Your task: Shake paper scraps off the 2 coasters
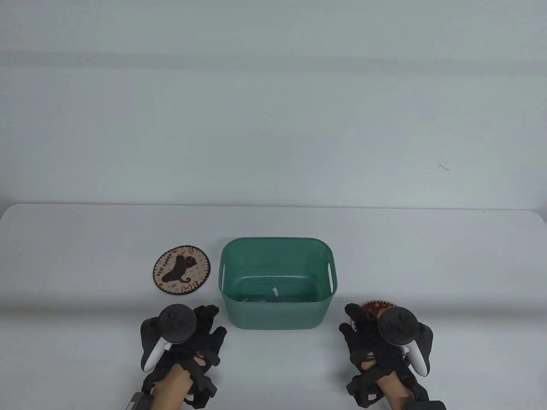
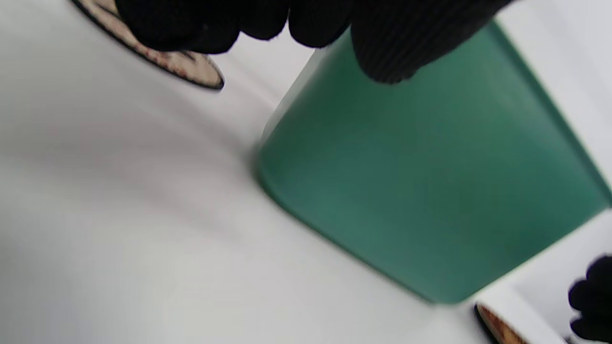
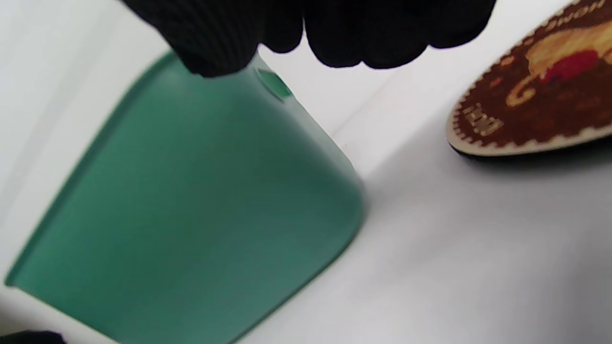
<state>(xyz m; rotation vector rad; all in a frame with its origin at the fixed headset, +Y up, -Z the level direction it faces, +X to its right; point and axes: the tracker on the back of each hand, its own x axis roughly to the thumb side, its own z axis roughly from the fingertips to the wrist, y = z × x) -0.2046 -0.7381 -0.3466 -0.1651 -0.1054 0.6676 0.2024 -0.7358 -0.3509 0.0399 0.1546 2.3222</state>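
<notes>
A round cream coaster with a black cat (image 1: pixel 182 270) lies flat on the table, left of the green bin (image 1: pixel 277 318). A second coaster, brown with a saw-tooth rim (image 1: pixel 378 305), lies right of the bin, mostly hidden behind my right hand (image 1: pixel 361 331). In the right wrist view this coaster (image 3: pixel 540 95) lies flat, apart from my fingers (image 3: pixel 334 33). My left hand (image 1: pixel 205 331) hovers in front of the cat coaster, fingers loose and holding nothing. The left wrist view shows that coaster's edge (image 2: pixel 191 69) beyond my fingers (image 2: pixel 382 43). White paper scraps (image 1: pixel 274 292) lie in the bin.
The bin has handle slots in its side walls (image 1: pixel 330 273) and stands between the two hands. Its green wall fills much of both wrist views (image 2: pixel 420 181) (image 3: pixel 191 215). The white table (image 1: pixel 85 239) ends at a pale wall behind.
</notes>
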